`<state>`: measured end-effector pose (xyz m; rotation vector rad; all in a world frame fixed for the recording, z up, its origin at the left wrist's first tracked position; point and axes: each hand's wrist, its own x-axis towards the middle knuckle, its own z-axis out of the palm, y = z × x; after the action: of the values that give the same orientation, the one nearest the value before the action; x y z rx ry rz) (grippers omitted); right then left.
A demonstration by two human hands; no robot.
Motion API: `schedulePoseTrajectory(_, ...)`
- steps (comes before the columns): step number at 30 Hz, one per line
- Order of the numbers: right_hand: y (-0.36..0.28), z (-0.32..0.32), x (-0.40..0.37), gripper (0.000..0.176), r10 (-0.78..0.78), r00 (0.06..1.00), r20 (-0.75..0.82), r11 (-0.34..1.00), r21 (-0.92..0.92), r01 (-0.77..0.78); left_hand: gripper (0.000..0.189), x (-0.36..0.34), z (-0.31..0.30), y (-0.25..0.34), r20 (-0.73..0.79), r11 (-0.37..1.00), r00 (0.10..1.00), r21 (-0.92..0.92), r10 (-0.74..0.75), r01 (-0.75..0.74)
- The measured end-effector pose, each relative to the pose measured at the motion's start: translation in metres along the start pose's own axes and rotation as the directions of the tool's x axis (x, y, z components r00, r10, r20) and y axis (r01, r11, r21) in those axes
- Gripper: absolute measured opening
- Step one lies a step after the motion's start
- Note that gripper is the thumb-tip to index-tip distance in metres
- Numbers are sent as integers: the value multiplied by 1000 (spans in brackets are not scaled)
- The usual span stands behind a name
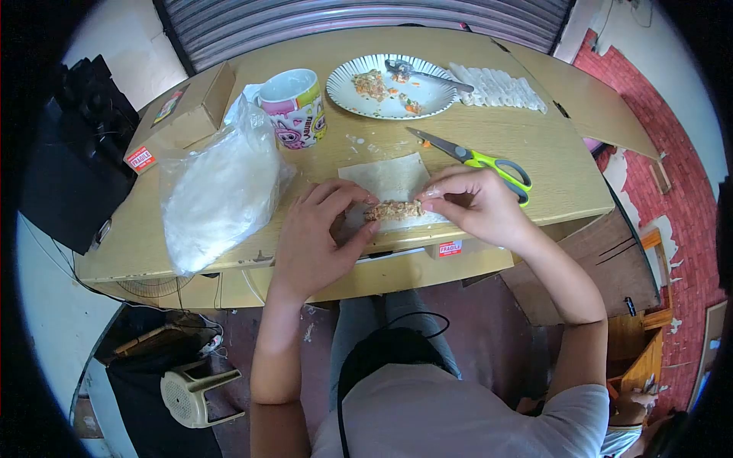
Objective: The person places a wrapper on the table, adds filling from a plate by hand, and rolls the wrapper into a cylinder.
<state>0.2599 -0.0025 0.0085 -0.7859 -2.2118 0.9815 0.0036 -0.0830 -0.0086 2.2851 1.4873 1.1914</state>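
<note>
A thin square wrapper [388, 175] lies on the table near its front edge, with a strip of minced filling [395, 210] along its lower part. My left hand [317, 229] is curved at the left end of the filling, thumb and fingers apart around it. At the right end, my right hand [473, 202] has its thumb and fingertips pinched together at the filling and wrapper edge. Green-handled scissors [489, 162] lie just beyond my right hand. Farther back, a white plate [343, 95] holds leftover filling and a spoon [427, 75]. White rolled pieces [500, 89] are lined up right of the plate.
A plastic bag with white contents [221, 191] lies at the left, beside a patterned mug [294, 111] and a cardboard box [183, 111]. Black equipment [76, 153] stands at the far left. A stool [195, 397] is on the floor. Another person's hand [637, 401] shows at lower right.
</note>
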Motion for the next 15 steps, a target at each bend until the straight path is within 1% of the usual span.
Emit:
schedulePoseTrajectory(3,3,6,-3,8,-5,1000,-21,1000,-24,4,30,-1,0,-2,21,1000,999,-5,-24,25)
schedulePoseTrajectory(5,-8,5,-5,9,-42,990,-132,993,-113,28,30,-1,1,-3,12,999,999,-23,-41,42)
schedulePoseTrajectory(6,-13,2,-7,9,-44,990,-131,993,-113,29,30,-1,1,-2,11,999,999,-22,-41,42)
schedulePoseTrajectory(8,-18,-2,-11,12,-103,991,-81,967,-244,80,33,-1,-1,2,-2,1000,1000,-7,-27,27)
schedulePoseTrajectory(12,-14,3,-13,11,-95,993,-74,970,-230,75,30,-1,1,-2,4,999,1000,-37,-19,19)
schedulePoseTrajectory(14,-11,8,-11,11,-258,962,-85,926,-305,222,29,-2,3,-4,-37,998,999,-55,-4,2)
schedulePoseTrajectory(15,-10,9,-11,11,-259,962,-85,926,-304,222,29,-2,2,-3,-37,998,999,-55,-4,2)
